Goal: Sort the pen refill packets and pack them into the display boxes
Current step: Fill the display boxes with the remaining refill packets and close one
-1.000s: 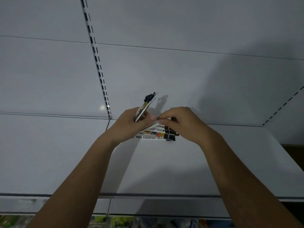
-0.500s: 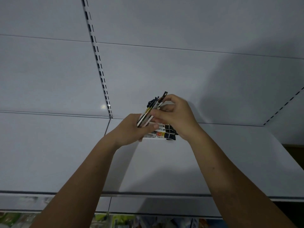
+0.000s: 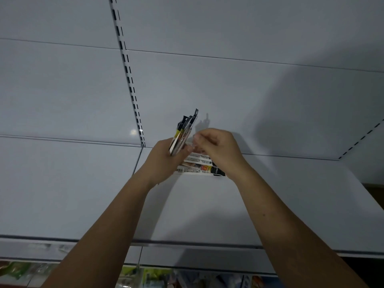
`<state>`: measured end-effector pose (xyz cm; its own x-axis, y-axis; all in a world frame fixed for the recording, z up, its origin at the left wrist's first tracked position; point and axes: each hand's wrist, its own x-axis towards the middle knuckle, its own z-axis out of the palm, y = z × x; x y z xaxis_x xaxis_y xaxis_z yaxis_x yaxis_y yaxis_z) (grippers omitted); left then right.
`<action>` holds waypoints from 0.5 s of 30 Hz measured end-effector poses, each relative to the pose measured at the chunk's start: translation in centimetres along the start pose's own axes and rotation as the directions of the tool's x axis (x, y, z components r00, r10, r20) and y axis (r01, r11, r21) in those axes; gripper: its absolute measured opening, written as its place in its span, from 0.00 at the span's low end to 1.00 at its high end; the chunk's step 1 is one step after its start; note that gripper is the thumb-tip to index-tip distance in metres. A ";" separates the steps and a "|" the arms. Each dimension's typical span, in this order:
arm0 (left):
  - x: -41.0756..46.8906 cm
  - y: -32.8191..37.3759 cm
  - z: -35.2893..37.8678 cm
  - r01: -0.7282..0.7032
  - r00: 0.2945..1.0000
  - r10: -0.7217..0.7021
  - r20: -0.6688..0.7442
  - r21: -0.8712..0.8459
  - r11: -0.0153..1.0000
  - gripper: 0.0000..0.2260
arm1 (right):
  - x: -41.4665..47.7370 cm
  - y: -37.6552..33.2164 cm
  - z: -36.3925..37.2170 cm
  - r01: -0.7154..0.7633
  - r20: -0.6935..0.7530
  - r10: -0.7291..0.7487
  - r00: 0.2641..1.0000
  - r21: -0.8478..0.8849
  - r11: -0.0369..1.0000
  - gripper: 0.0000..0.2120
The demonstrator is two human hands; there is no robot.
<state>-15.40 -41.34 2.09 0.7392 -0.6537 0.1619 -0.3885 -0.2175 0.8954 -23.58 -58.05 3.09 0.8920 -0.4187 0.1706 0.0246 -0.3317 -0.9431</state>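
Fingers of the left hand point(image 3: 166, 161) curl round the lower end of a held bundle point(image 3: 184, 132) of pen refill packets. The bundle stands nearly upright with its dark header ends on top, fanned a little apart and leaning slightly to the right. The right hand point(image 3: 218, 148) is just beside it, its fingers curled and their tips bunched close to the bundle's lower half. Whether they pinch a packet there cannot be told, as that spot is blurred.

Directly under the right hand, the loose packets point(image 3: 199, 166) lie flat on the white shelf point(image 3: 249, 204). They are stacked in a loose overlap, with their long axes running left to right and their dark ends towards the right wrist. Part of the pile is hidden by that hand.

The likely step is gathering packets of one kind into the left hand. The right hand is the nearer to the pile, which lies below it and a little towards the person. Each packet lies crosswise to the upright bundle, so it would probably need about a quarter turn to join it.

Behind the hands rises the shelf's back panel with a slotted upright point(image 3: 129, 84). No display box is in view, and blurred goods point(image 3: 149, 277) show beneath the shelf's front edge.
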 end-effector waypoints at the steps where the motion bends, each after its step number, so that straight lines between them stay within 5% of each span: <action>1: 0.0 0.0 -0.2 0.013 1.000 -0.013 -0.023 0.011 1.000 0.10 | 0.1 0.9 -0.2 0.010 0.000 -0.010 1.000 -0.101 0.995 0.04; 7: -0.4 -0.5 -1.1 0.161 0.980 -0.178 -0.091 -0.175 0.971 0.18 | 0.1 5.7 -0.4 0.006 0.096 0.069 0.993 -0.623 0.782 0.15; 15: 0.0 -3.2 -2.1 0.174 0.964 -0.207 -0.170 -0.189 0.966 0.19 | 0.3 6.6 -0.1 0.059 0.140 0.055 0.989 -0.699 0.713 0.14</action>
<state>-13.04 -39.13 0.04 0.8861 -0.4616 0.0417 -0.1431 -0.1870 0.9719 -23.16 -60.41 -3.03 0.9463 -0.3140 0.0773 -0.2450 -0.8521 -0.4625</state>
